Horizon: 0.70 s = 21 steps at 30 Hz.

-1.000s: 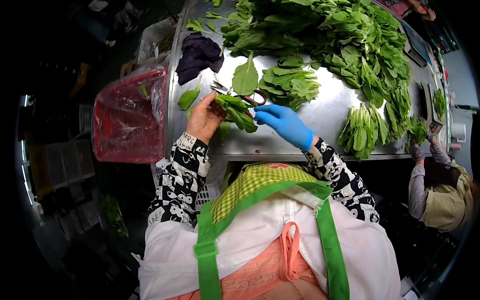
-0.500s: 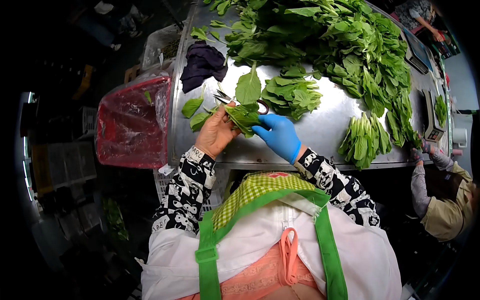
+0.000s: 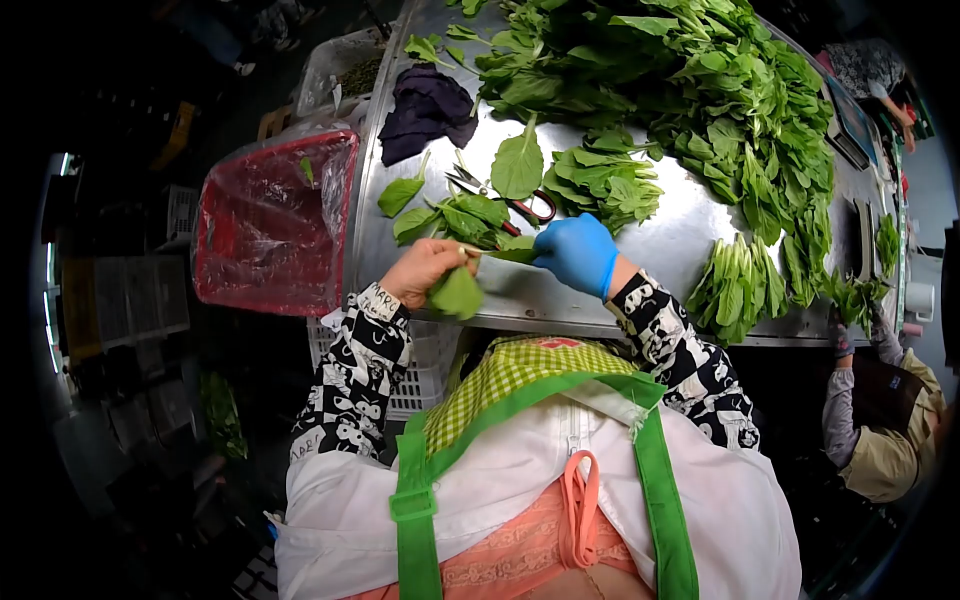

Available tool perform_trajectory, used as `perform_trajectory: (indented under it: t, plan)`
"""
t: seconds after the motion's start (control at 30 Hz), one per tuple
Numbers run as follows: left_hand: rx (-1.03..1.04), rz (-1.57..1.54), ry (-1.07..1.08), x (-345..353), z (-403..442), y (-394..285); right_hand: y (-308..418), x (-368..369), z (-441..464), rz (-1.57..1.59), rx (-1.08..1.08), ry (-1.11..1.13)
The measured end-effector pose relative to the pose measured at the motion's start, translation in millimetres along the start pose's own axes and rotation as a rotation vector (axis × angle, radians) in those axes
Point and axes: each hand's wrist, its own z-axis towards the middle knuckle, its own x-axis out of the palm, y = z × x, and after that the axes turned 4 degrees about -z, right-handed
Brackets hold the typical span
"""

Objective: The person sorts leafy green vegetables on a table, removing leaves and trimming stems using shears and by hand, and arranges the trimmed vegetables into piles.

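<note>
My bare left hand [image 3: 428, 270] pinches a leafy green's stem near the table's front edge, and a green leaf [image 3: 457, 294] hangs below its fingers. My right hand [image 3: 580, 252], in a blue glove, is closed on the end of another green leaf [image 3: 515, 249] that stretches toward my left hand. Whether both leaves belong to one plant I cannot tell. Just beyond my hands, scissors [image 3: 537, 207] with dark red handles lie on the metal table [image 3: 400, 240]. Loose leaves [image 3: 474, 214] rest beside the blades, and a single broad leaf [image 3: 518, 165] lies above them.
A large heap of leafy greens [image 3: 640, 80] covers the table's far side. Smaller bunches lie at centre [image 3: 605, 185] and right [image 3: 738, 290]. A dark purple cloth [image 3: 428, 112] is at left, beside a plastic-lined red bin [image 3: 350, 190]. A co-worker [image 3: 895, 420] handles greens at right.
My hands have drawn apart and nearer the table edge. A leaf now hangs from my left hand. Leaves lie by the scissors, which show more fully. The co-worker at right now has greens in hand.
</note>
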Motion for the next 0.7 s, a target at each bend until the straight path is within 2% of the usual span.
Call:
perform_trajectory:
  t: [0.03,0.07,0.13,0.17,0.2,0.27,0.33,0.4,0.43,0.57,0.6,0.67,0.7]
  plan:
    - [-0.064,0.167,-0.027,-2.4,-3.7,-0.2,0.9,-6.2,1.9,-0.061,0.070,0.107]
    - [-0.061,0.167,-0.026,-3.6,-5.6,1.9,0.3,-10.3,3.9,-0.124,0.141,0.213]
    - [-0.051,0.517,0.080,0.1,-11.1,2.1,-2.4,-10.3,6.2,-0.081,0.129,0.270]
    - [-0.171,0.597,0.065,1.1,-15.5,-2.6,-1.0,-10.8,7.9,-0.075,0.115,0.328]
    - [-0.170,0.603,0.071,-0.4,-15.4,-1.7,0.2,-12.7,10.2,-0.069,0.104,0.383]
    - [-0.050,0.798,0.159,-4.2,-16.3,3.0,2.8,-17.1,13.9,-0.068,0.125,0.404]
    - [-0.069,0.872,0.169,9.0,-26.3,-11.4,0.7,-17.7,15.4,-0.151,0.202,0.414]
    - [-0.060,1.196,0.014,12.4,-33.1,-14.3,-4.7,-27.6,15.6,-0.198,0.273,0.432]
    - [-0.031,1.238,-0.018,12.5,-34.6,-14.7,-5.4,-31.9,15.1,-0.155,0.277,0.385]
    - [0.166,1.064,-0.036,18.4,-11.2,2.7,0.2,-28.7,27.2,0.169,0.188,0.069]
    - [0.228,0.995,0.081,17.8,3.8,12.3,6.1,-26.4,36.5,0.262,0.176,0.043]
    - [0.456,0.838,0.138,25.9,27.3,34.2,18.0,-17.3,48.2,0.288,0.195,-0.082]
    - [0.464,0.848,0.145,25.7,33.9,36.5,12.6,-10.6,54.8,0.282,0.197,-0.095]
